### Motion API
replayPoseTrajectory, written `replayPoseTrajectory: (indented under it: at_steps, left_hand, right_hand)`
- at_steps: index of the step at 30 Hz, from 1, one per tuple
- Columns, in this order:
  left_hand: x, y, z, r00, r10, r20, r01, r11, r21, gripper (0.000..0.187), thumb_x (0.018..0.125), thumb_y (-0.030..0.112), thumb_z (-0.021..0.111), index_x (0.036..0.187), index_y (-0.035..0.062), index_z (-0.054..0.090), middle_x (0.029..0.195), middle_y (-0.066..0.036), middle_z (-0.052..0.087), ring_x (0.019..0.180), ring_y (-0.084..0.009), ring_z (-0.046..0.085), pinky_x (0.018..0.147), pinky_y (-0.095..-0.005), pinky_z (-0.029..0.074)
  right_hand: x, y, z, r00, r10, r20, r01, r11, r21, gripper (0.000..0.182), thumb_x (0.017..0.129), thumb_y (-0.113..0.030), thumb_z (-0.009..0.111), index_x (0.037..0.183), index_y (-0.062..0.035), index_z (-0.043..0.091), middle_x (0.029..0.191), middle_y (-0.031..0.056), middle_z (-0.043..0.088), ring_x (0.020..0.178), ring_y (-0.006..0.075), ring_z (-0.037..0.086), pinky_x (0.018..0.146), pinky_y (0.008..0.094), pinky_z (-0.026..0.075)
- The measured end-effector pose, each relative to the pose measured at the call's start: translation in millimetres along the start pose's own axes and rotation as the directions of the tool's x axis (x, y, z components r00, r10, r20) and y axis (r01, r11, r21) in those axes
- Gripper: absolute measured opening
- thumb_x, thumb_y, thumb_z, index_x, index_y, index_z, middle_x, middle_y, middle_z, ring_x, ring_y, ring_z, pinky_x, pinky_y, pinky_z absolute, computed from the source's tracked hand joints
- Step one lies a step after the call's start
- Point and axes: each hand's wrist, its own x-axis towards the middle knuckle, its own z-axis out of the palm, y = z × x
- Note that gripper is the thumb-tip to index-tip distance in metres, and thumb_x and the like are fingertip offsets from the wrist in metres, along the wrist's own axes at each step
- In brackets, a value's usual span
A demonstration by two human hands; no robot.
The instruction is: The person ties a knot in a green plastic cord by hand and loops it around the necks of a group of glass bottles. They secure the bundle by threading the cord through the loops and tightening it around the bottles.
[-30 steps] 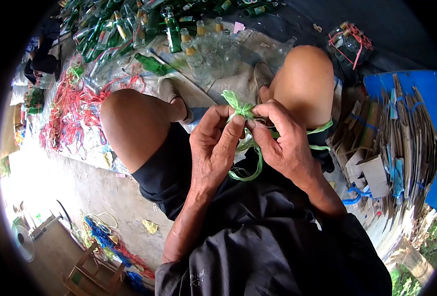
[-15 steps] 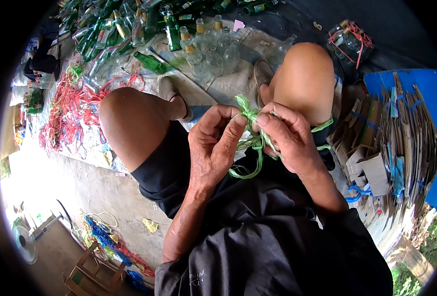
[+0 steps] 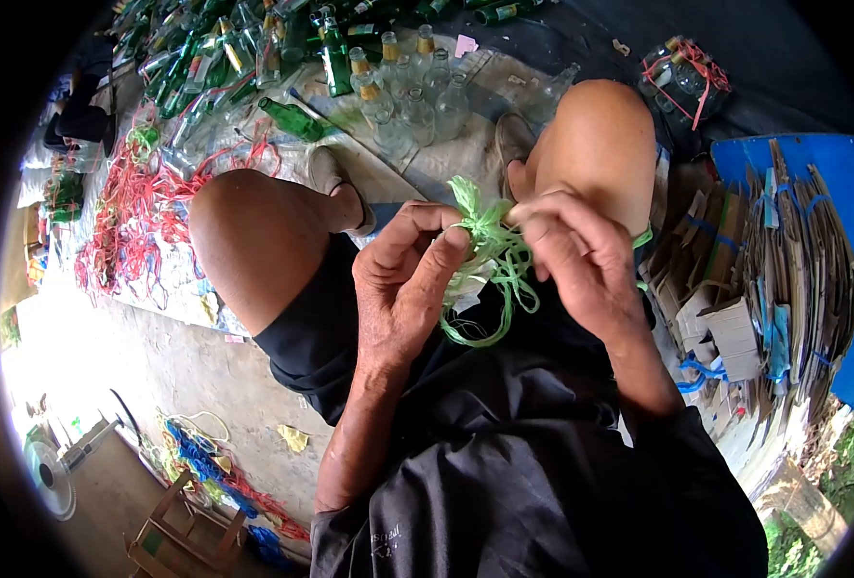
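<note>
A knotted bunch of light green plastic twine (image 3: 483, 229) is held up between my knees, its loose loops hanging below over the dark shorts. My left hand (image 3: 403, 265) pinches the knot's left side between thumb and bent forefinger. On the other side, my right hand (image 3: 581, 260) has its fingers curled, with the thumb and forefinger tips pinched at the knot's right edge. Those fingertips are slightly blurred, and the strand between them is hard to make out. More green twine (image 3: 643, 237) shows beside my right knee.
Clear glass bottles (image 3: 417, 116) stand beyond my feet, with piled green bottles (image 3: 196, 72) behind. Red twine (image 3: 128, 226) lies tangled at left. Flattened cardboard (image 3: 784, 260) is stacked at right. A bundle of tied bottles (image 3: 682, 82) sits far right. A wooden stool (image 3: 181, 530) stands lower left.
My right hand has shifted a little right, away from my left hand. The knot is more exposed and its loops hang more spread out. My left hand has moved slightly left.
</note>
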Motion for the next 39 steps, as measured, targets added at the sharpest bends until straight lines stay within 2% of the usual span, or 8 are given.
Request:
replayPoseTrajectory:
  at_steps: [1, 3, 7, 15, 24, 29, 38, 39]
  left_hand:
    - [-0.3, 0.8, -0.2, 1.000, 0.012, -0.008, -0.012, 1.000, 0.010, 0.013, 0.102, 0.006, 0.064, 0.106, -0.0055, 0.066, 0.101, -0.004, 0.064, 0.090, -0.0117, 0.063, 0.086, -0.0268, 0.050]
    - [-0.9, 1.1, -0.5, 1.000, 0.018, 0.005, -0.018, 1.000, 0.019, 0.011, 0.101, 0.004, 0.065, 0.107, -0.0056, 0.067, 0.099, -0.003, 0.062, 0.088, -0.0096, 0.059, 0.083, -0.0243, 0.047]
    - [0.4, 3.3, 4.5, 0.999, 0.054, 0.007, -0.054, 0.999, 0.009, 0.010, 0.101, 0.003, 0.068, 0.106, -0.0053, 0.068, 0.094, 0.000, 0.061, 0.083, -0.0062, 0.053, 0.075, -0.0210, 0.042]
    - [3.3, 0.9, -2.7, 0.996, 0.092, -0.006, -0.091, 0.992, 0.091, 0.009, 0.100, 0.003, 0.068, 0.105, -0.0047, 0.069, 0.092, 0.000, 0.060, 0.083, -0.0057, 0.052, 0.074, -0.0210, 0.042]
    - [2.8, -2.8, 1.8, 0.997, 0.038, -0.066, -0.031, 0.994, 0.102, 0.009, 0.100, 0.002, 0.068, 0.106, -0.0046, 0.069, 0.090, 0.003, 0.059, 0.081, -0.0032, 0.053, 0.071, -0.0190, 0.043]
    - [3.4, -9.0, -2.3, 0.998, 0.063, -0.028, -0.060, 0.994, 0.094, 0.011, 0.101, 0.004, 0.067, 0.109, -0.0039, 0.068, 0.089, 0.003, 0.062, 0.080, -0.0028, 0.053, 0.071, -0.0185, 0.043]
    - [-1.6, 7.0, 3.3, 0.989, -0.145, -0.008, 0.145, 0.989, -0.013, 0.013, 0.106, 0.009, 0.060, 0.110, -0.0031, 0.063, 0.083, -0.003, 0.067, 0.076, -0.0061, 0.060, 0.069, -0.0227, 0.047]
    - [-1.2, 5.1, 3.8, 0.990, -0.139, -0.030, 0.139, 0.990, -0.006, 0.013, 0.105, 0.010, 0.060, 0.110, -0.0014, 0.063, 0.081, -0.002, 0.066, 0.069, -0.0039, 0.052, 0.063, -0.0213, 0.040]
  right_hand:
    - [3.5, 5.6, -3.8, 0.994, -0.100, -0.034, 0.100, 0.995, -0.008, 0.018, 0.105, -0.013, 0.061, 0.111, 0.0021, 0.069, 0.102, 0.0022, 0.064, 0.087, 0.0064, 0.057, 0.074, 0.0223, 0.046]
    - [8.4, 1.8, -2.5, 0.992, -0.054, -0.118, 0.049, 0.998, -0.039, 0.018, 0.103, -0.010, 0.063, 0.117, 0.0013, 0.068, 0.103, 0.0034, 0.066, 0.090, 0.0093, 0.061, 0.076, 0.0241, 0.050]
    - [13.3, -4.8, 0.3, 0.982, -0.164, 0.098, 0.174, 0.978, -0.116, 0.029, 0.095, -0.001, 0.065, 0.123, -0.0007, 0.064, 0.103, 0.0076, 0.067, 0.086, 0.0134, 0.064, 0.081, 0.0269, 0.055]
    - [17.9, 6.6, -1.3, 0.951, -0.283, 0.124, 0.306, 0.919, -0.248, 0.015, 0.092, 0.004, 0.067, 0.106, 0.0020, 0.068, 0.092, 0.0104, 0.064, 0.080, 0.0196, 0.064, 0.069, 0.0302, 0.051]
    - [18.7, 2.9, 3.5, 0.824, -0.559, 0.092, 0.525, 0.691, -0.498, 0.018, 0.084, 0.009, 0.073, 0.100, 0.0010, 0.069, 0.088, 0.0117, 0.063, 0.079, 0.0272, 0.066, 0.065, 0.0370, 0.054]
    - [22.0, -0.2, 2.9, 0.826, -0.556, 0.096, 0.518, 0.681, -0.517, 0.020, 0.084, 0.010, 0.072, 0.101, 0.0005, 0.069, 0.089, 0.0118, 0.064, 0.082, 0.0284, 0.067, 0.067, 0.0369, 0.055]
    - [24.2, 2.8, 0.6, 0.824, -0.564, 0.062, 0.520, 0.708, -0.477, 0.028, 0.086, 0.012, 0.066, 0.112, -0.0002, 0.069, 0.102, 0.0136, 0.066, 0.088, 0.0276, 0.069, 0.073, 0.0356, 0.057]
    - [25.0, 1.8, 0.6, 0.821, -0.569, 0.047, 0.521, 0.713, -0.469, 0.030, 0.087, 0.012, 0.065, 0.114, -0.0002, 0.069, 0.103, 0.0136, 0.066, 0.089, 0.0274, 0.069, 0.074, 0.0352, 0.058]
